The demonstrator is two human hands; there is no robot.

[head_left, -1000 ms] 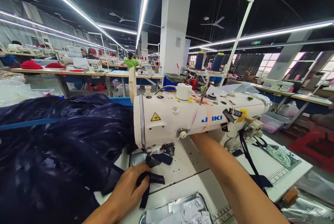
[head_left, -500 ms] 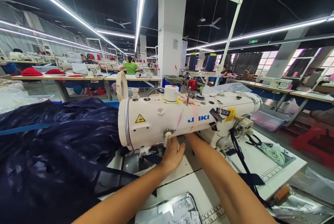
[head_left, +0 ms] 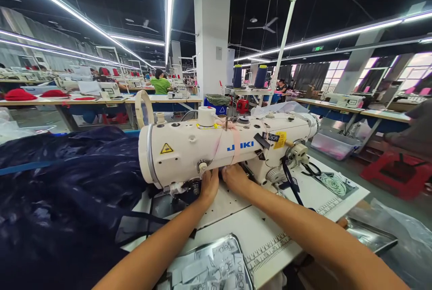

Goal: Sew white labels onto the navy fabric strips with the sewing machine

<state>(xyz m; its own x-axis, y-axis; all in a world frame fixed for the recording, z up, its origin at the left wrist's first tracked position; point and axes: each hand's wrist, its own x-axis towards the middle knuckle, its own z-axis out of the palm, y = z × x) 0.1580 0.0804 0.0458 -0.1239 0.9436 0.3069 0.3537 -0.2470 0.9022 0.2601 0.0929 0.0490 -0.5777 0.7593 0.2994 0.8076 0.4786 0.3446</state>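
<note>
**Both hands under the machine arm**

Nearest, at six o'clock, a tray of labels sits at the table edge. Up the forearms: left hand and right hand meet side by side beneath the sewing machine, at its six o'clock. Fingertips vanish under the arm, so how far they're curled, and what they hold, I cannot tell. Dark strap runs from seven o'clock toward the needle area, just left of the left hand. Navy fabric heaps at nine o'clock. Beyond, thread cones at twelve, a red stool at three.
</note>
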